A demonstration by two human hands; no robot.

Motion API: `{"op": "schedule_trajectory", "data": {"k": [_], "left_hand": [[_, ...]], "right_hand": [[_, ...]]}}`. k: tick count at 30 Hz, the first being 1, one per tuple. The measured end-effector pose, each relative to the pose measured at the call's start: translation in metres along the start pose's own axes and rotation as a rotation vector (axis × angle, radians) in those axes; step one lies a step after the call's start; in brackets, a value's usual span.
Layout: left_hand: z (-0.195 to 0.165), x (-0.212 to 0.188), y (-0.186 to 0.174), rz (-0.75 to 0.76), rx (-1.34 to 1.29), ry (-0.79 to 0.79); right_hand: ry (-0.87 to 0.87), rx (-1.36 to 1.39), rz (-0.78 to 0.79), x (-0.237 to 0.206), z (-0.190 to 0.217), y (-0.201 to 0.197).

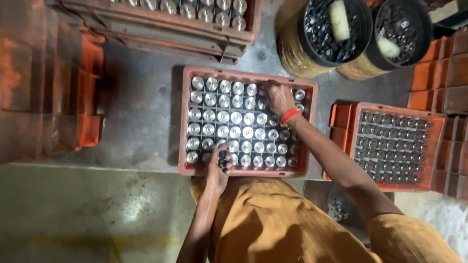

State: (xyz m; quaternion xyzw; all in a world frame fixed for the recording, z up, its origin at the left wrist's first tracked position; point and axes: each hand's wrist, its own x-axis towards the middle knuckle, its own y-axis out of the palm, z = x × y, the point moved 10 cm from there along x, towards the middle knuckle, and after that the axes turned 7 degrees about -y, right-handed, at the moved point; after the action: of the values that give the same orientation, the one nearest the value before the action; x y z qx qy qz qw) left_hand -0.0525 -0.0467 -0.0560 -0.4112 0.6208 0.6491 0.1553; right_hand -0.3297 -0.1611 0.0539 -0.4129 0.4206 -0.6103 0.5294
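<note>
An orange plastic crate (184, 122) lies on the grey floor in front of me, filled with rows of shiny upright metal cylinders (236, 118). My left hand (218, 169) is at the crate's near edge, its fingers closed around a darker cylinder (223, 159) in the front row. My right hand (278, 97), with an orange band on the wrist, reaches over the crate's far right corner. Its fingers curl down onto the cylinders there, and what they grip is hidden.
A second orange crate (343, 122) of duller cylinders sits to the right. Two round black bins (292, 48) of small dark parts stand behind, each with a pale roll on top. Another loaded crate (195, 22) lies further back, and stacked orange crates flank both sides.
</note>
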Motion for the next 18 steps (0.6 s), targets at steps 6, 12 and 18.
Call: {"op": "schedule_trajectory", "data": {"k": [6,12,18], "left_hand": [[-0.010,0.008,0.043,0.114,0.315,0.030],[0.050,0.018,0.065,0.222,0.533,-0.331],[0.094,0.040,0.073,0.398,0.948,-0.599]], "right_hand": [[0.228,0.462,-0.124,-0.069,0.018,-0.026],[0.592,1.497,0.066,-0.184,0.090,0.034],[0.316,1.301,-0.151,-0.240,0.095,-0.014]]}}
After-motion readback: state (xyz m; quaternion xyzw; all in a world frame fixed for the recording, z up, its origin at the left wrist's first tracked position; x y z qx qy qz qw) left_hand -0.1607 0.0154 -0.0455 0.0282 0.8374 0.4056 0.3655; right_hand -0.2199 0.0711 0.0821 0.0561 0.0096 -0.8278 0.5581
